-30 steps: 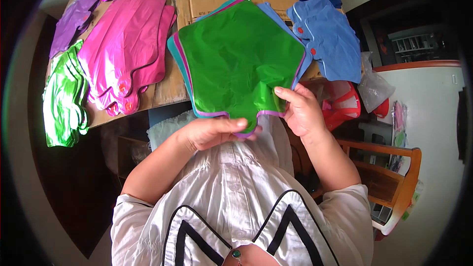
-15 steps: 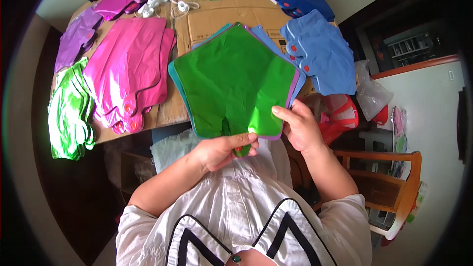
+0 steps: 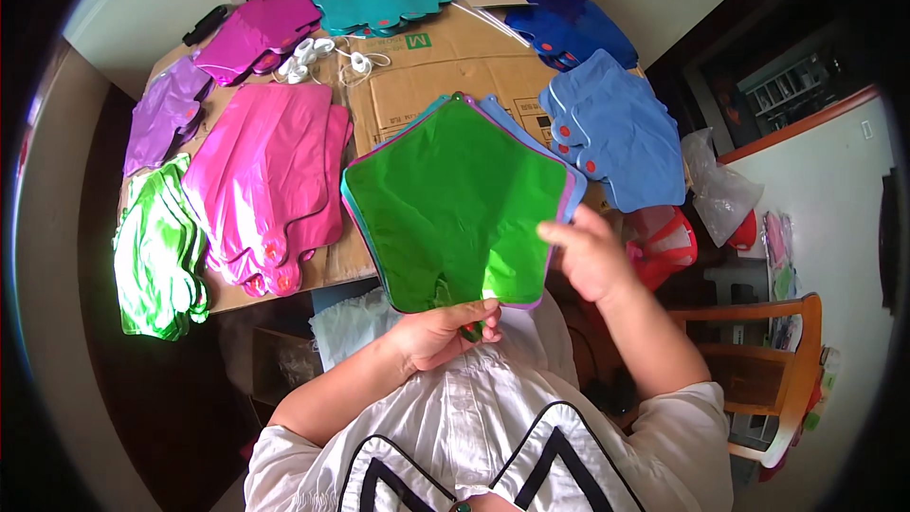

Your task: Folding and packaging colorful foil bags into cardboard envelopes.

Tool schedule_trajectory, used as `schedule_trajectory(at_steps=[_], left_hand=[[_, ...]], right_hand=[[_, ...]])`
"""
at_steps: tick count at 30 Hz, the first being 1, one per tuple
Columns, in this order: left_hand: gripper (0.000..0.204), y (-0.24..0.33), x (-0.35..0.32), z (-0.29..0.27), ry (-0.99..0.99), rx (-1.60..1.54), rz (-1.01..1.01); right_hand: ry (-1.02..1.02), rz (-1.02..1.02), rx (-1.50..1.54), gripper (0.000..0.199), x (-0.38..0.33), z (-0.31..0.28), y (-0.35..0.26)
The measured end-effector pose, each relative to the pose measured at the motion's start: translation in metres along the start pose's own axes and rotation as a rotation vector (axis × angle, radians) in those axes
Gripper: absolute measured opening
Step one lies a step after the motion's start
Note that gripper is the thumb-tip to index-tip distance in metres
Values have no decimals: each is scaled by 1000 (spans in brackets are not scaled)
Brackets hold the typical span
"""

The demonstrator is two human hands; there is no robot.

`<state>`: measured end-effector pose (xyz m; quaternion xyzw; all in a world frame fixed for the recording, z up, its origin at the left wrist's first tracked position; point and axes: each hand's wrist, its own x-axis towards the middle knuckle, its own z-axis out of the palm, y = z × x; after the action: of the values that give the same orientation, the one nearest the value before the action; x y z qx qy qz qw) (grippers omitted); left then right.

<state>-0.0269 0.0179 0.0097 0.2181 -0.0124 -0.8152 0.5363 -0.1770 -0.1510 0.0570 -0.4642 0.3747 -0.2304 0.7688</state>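
The left hand (image 3: 444,336) pinches, its grip on the narrow tail (image 3: 470,332) of a glossy, faintly creased green foil pentagon (image 3: 455,209), layered over teal and purple sheets (image 3: 572,193) before the cardboard-topped surface (image 3: 445,73); whether the right hand (image 3: 591,254), at the side edge, pinches, I cannot tell

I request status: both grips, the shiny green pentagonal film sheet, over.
Left grip holds green sheet at bottom. Right grip at sheet's right edge, contact unclear. Front mostly unobstructed.
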Motion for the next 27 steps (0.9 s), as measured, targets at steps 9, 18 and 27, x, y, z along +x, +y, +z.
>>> schedule_trajectory(at_steps=[9,18,27], left_hand=[[13,-12,7,3,-25,236,33],[20,-9,21,5,47,438,50],[19,-8,20,13,-74,122,79]], right_hand=[[-192,266,-668,40,131,12,-97],[63,52,-1658,94,176,141,-80],[155,-4,-1594,64,180,131,-74]])
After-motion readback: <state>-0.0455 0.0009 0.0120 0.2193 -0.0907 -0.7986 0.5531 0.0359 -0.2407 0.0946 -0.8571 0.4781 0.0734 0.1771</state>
